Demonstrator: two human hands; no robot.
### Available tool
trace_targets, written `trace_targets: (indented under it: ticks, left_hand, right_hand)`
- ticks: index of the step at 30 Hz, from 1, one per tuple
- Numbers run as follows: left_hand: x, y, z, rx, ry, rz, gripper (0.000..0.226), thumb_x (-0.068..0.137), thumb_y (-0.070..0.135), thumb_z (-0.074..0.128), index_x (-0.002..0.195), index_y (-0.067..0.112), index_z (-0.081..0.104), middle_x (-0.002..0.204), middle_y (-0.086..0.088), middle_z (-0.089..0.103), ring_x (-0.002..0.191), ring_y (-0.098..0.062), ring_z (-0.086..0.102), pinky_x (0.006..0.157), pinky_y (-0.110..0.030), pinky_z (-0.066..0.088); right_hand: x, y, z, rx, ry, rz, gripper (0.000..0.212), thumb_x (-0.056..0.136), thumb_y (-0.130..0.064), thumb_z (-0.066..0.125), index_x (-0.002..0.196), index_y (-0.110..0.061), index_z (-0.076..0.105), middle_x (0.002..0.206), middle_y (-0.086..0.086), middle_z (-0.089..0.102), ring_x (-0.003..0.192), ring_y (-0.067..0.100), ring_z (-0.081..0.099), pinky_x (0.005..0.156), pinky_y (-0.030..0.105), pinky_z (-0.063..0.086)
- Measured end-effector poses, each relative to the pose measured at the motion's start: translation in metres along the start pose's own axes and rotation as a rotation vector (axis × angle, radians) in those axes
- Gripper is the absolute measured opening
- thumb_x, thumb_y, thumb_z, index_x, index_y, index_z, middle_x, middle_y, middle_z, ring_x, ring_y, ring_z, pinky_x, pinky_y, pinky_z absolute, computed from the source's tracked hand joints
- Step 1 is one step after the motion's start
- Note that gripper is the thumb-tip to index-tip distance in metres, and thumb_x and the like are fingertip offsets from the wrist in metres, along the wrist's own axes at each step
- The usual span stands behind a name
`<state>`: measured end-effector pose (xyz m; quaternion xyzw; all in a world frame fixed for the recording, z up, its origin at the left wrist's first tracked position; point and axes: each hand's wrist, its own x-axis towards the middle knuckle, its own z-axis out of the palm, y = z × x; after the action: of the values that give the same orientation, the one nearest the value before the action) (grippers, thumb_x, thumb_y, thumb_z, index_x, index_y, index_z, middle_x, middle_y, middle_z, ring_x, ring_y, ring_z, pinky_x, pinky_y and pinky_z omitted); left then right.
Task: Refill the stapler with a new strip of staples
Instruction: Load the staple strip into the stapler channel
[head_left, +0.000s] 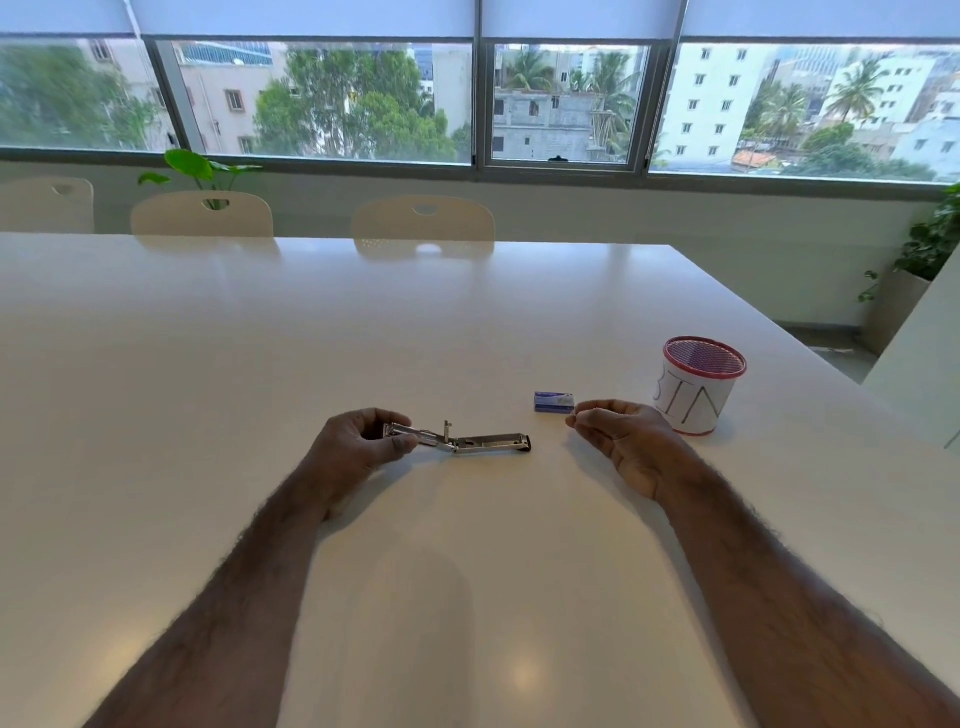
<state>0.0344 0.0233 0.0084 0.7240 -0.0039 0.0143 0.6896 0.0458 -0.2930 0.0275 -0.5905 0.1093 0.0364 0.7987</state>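
Observation:
A silver metal stapler (467, 441) lies flipped fully open and flat on the white table (363, 338). My left hand (358, 447) grips its left end between thumb and fingers. A small blue staple box (554, 402) sits to the right of the stapler. My right hand (623, 441) rests just right of the box, thumb and forefinger pinched together; whether something tiny sits between them I cannot tell.
A red-rimmed mesh cup (698, 392) wrapped in white paper marked "BIN" stands at the right, behind my right hand. Cream chairs (423, 223) line the table's far edge. A potted plant (930, 249) stands beyond the right edge.

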Motion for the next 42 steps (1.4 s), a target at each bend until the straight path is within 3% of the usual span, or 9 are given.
trace_targets:
  ticks: [4, 9, 15, 18, 22, 25, 30, 36, 42]
  left_hand:
    - [0.0, 0.0, 0.001, -0.294, 0.046, -0.061, 0.016, 0.077, -0.004, 0.07, 0.092, -0.001, 0.068, 0.072, -0.006, 0.07, 0.069, -0.015, 0.064, 0.069, -0.017, 0.055]
    - [0.001, 0.004, 0.001, -0.59, 0.12, -0.098, 0.009, 0.083, -0.004, 0.061, 0.089, 0.001, 0.065, 0.068, -0.005, 0.072, 0.063, -0.013, 0.069, 0.065, -0.016, 0.056]
    - [0.003, 0.003, 0.001, -0.681, 0.14, -0.122, 0.008, 0.088, -0.002, 0.057, 0.091, 0.002, 0.063, 0.066, -0.004, 0.072, 0.061, -0.012, 0.069, 0.061, -0.014, 0.055]
    - [0.005, 0.001, 0.0, -0.713, 0.147, -0.122, 0.007, 0.089, -0.001, 0.056, 0.091, 0.001, 0.063, 0.066, -0.004, 0.072, 0.062, -0.012, 0.069, 0.06, -0.015, 0.055]
    - [0.007, 0.002, 0.0, -0.731, 0.147, -0.125, 0.006, 0.089, 0.001, 0.057, 0.09, 0.002, 0.063, 0.067, -0.005, 0.072, 0.062, -0.012, 0.069, 0.06, -0.015, 0.055]
    - [0.011, 0.002, -0.003, -0.797, 0.182, -0.131, 0.006, 0.089, 0.003, 0.058, 0.087, 0.003, 0.063, 0.066, -0.005, 0.072, 0.062, -0.011, 0.07, 0.061, -0.016, 0.056]
    - [0.016, 0.001, -0.006, -0.922, 0.239, -0.124, 0.01, 0.091, 0.005, 0.057, 0.081, 0.004, 0.06, 0.063, -0.003, 0.071, 0.06, -0.01, 0.07, 0.059, -0.017, 0.056]
    - [0.017, 0.003, -0.008, -0.948, 0.242, -0.143, 0.012, 0.092, 0.006, 0.056, 0.08, 0.005, 0.059, 0.062, -0.002, 0.071, 0.06, -0.011, 0.07, 0.056, -0.015, 0.054]
    - [0.018, 0.001, -0.01, -0.956, 0.227, -0.143, 0.011, 0.091, 0.008, 0.057, 0.08, 0.004, 0.059, 0.063, -0.003, 0.071, 0.06, -0.012, 0.07, 0.058, -0.016, 0.055]
  right_hand:
    - [-0.002, -0.002, 0.001, 0.061, 0.003, -0.003, 0.01, 0.086, 0.008, 0.062, 0.096, 0.006, 0.065, 0.089, 0.021, 0.07, 0.082, 0.022, 0.07, 0.072, 0.02, 0.06]
    - [-0.007, -0.005, 0.009, -0.003, 0.041, -0.032, 0.009, 0.091, 0.004, 0.058, 0.089, 0.006, 0.066, 0.092, 0.024, 0.068, 0.086, 0.027, 0.069, 0.075, 0.025, 0.06]
    - [-0.005, 0.004, 0.008, -0.807, 0.147, -0.12, 0.007, 0.087, -0.016, 0.067, 0.085, -0.017, 0.073, 0.085, 0.005, 0.073, 0.089, 0.022, 0.069, 0.087, 0.036, 0.057]
    - [-0.011, 0.0, 0.015, -0.987, 0.061, -0.161, 0.008, 0.089, -0.015, 0.064, 0.091, -0.018, 0.071, 0.087, -0.004, 0.068, 0.08, 0.008, 0.062, 0.066, 0.02, 0.05]
    - [-0.022, -0.007, 0.031, -1.252, -0.165, -0.141, 0.01, 0.089, -0.015, 0.067, 0.095, -0.02, 0.072, 0.091, -0.007, 0.067, 0.08, 0.005, 0.063, 0.066, 0.015, 0.049]
    - [-0.032, -0.005, 0.049, -1.382, -0.269, -0.146, 0.008, 0.087, -0.023, 0.071, 0.093, -0.019, 0.072, 0.088, -0.005, 0.068, 0.077, 0.007, 0.064, 0.07, 0.021, 0.056]
    - [-0.046, 0.016, 0.073, -1.551, -0.186, -0.252, 0.047, 0.072, -0.06, 0.072, 0.099, -0.022, 0.069, 0.097, -0.002, 0.064, 0.089, 0.015, 0.057, 0.077, 0.03, 0.051]
    - [-0.055, 0.028, 0.086, -1.547, -0.192, -0.388, 0.015, 0.088, -0.033, 0.066, 0.094, -0.019, 0.069, 0.095, -0.002, 0.059, 0.086, 0.014, 0.054, 0.076, 0.029, 0.05]
    - [-0.053, 0.017, 0.083, -1.478, -0.236, -0.253, 0.025, 0.083, -0.029, 0.07, 0.106, -0.019, 0.073, 0.104, -0.002, 0.068, 0.093, 0.013, 0.062, 0.087, 0.031, 0.056]
